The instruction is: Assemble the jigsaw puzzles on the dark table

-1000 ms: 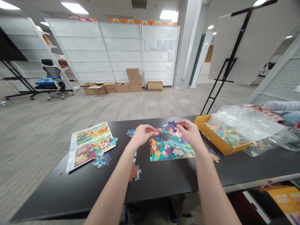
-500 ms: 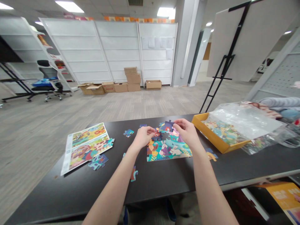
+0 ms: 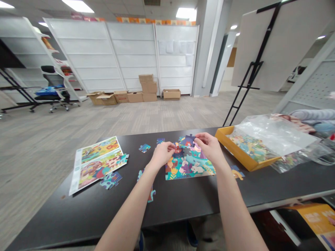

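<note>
A partly joined jigsaw puzzle with white rabbits lies flat on the black table. At its upper left, my left hand pinches the edge of a dark puzzle piece with a reddish figure. My right hand has thumb and fingers closed on the right edge of a purple-blue puzzle piece at the puzzle's far side. My fingertips hide parts of both pieces. Whether either piece is locked into its neighbours I cannot tell.
Loose pieces lie left of the puzzle, and more pieces touch a printed picture sheet. On the right stands a yellow box holding bagged pieces under clear plastic. An orange piece rests near my right forearm.
My left hand and the dark piece have shifted slightly right, closer to the joined puzzle. My right hand stays at the purple-blue piece. The view has moved a little.
</note>
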`<action>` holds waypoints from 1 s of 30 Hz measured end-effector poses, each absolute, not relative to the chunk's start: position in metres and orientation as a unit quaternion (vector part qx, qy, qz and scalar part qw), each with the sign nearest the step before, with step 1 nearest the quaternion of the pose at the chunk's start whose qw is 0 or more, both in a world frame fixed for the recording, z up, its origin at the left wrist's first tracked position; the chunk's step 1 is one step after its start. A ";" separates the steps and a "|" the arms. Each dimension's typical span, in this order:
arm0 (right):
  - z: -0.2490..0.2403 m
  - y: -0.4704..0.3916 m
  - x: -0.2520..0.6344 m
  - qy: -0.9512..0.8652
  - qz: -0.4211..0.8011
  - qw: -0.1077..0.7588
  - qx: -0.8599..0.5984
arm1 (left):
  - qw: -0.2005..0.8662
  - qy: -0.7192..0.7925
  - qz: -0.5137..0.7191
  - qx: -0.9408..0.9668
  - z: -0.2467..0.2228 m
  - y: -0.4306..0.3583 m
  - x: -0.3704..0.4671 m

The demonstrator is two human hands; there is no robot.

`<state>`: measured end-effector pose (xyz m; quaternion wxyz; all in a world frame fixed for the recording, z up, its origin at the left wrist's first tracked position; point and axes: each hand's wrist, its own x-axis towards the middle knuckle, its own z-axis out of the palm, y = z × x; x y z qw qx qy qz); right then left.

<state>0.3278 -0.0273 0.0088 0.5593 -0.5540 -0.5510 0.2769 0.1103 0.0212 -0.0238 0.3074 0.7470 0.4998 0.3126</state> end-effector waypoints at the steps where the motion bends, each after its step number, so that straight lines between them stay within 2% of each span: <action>1: 0.009 -0.028 0.329 -0.552 0.275 0.557 -0.557 | 0.308 0.497 0.313 0.749 -0.022 0.020 0.110; 5: 0.011 -0.029 0.331 -0.548 0.270 0.563 -0.556 | 0.331 0.480 0.330 0.742 -0.009 0.011 0.112; 14: 0.013 -0.030 0.315 -0.561 0.329 0.565 -0.507 | 0.506 0.387 0.363 0.680 0.006 -0.007 0.115; 30: 0.016 -0.033 0.301 -0.615 0.260 0.523 -0.529 | 0.554 0.375 0.347 0.657 0.005 -0.007 0.110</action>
